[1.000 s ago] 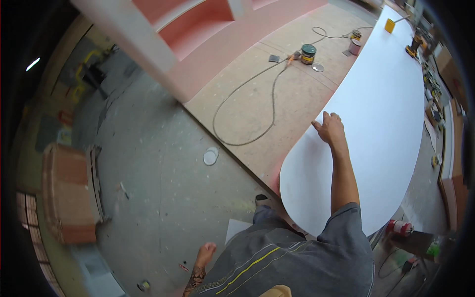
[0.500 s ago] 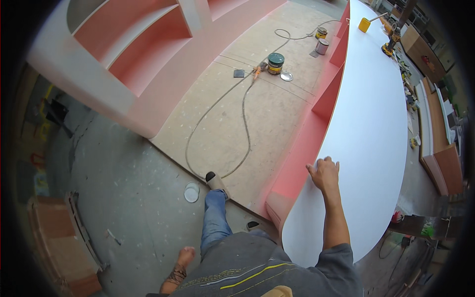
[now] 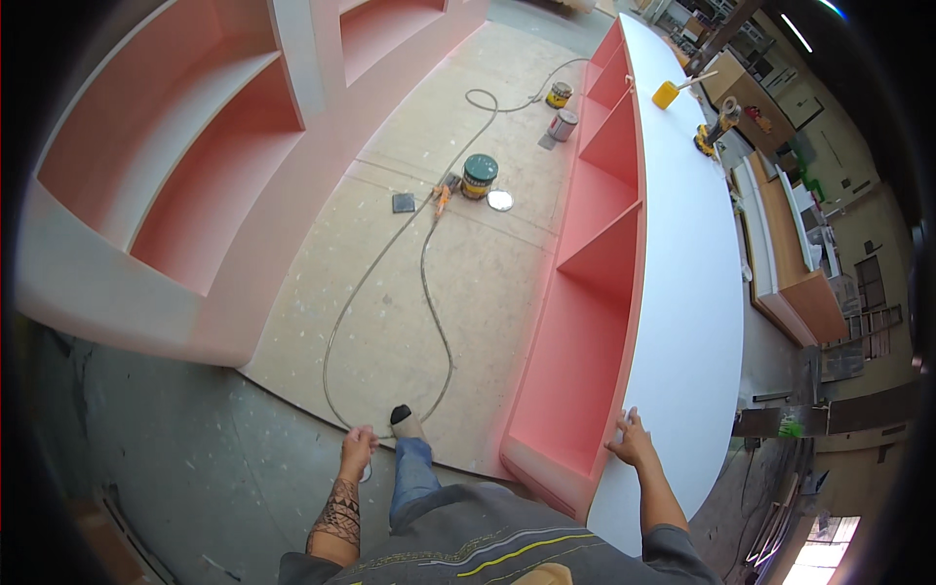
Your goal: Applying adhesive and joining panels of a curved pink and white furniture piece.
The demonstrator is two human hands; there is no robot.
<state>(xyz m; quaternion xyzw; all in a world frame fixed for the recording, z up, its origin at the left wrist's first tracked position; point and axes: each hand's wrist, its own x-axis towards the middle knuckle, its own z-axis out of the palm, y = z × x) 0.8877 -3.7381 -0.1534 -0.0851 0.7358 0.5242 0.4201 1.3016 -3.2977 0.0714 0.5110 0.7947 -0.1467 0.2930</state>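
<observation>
My right hand [image 3: 634, 441] rests on the inner edge of a long curved white countertop [image 3: 687, 322], fingers apart and nothing held. Under this top runs a unit of pink open compartments [image 3: 575, 361]. My left hand [image 3: 359, 448] is out in front of my left side, fingers curled in, with nothing visible in it. Close by that hand, a grey hose [image 3: 336, 327] loops over the beige floor board [image 3: 390, 302]. The hose leads to an orange-handled spray gun [image 3: 442, 199] lying beside a green-lidded can [image 3: 480, 175]. Partly behind the left hand is a pale round lid [image 3: 367, 472].
A large pink and white shelf unit [image 3: 229, 283] curves along the left. Cans [image 3: 563, 125] and a round lid [image 3: 500, 200] sit on the board. On the countertop's far part stand a yellow container [image 3: 666, 95] and a cordless drill [image 3: 717, 127]. My foot [image 3: 406, 421] is on the board.
My left hand has come up and forward from low at my side. The right hand stays at the countertop edge. My view has shifted, showing more of the pink compartments.
</observation>
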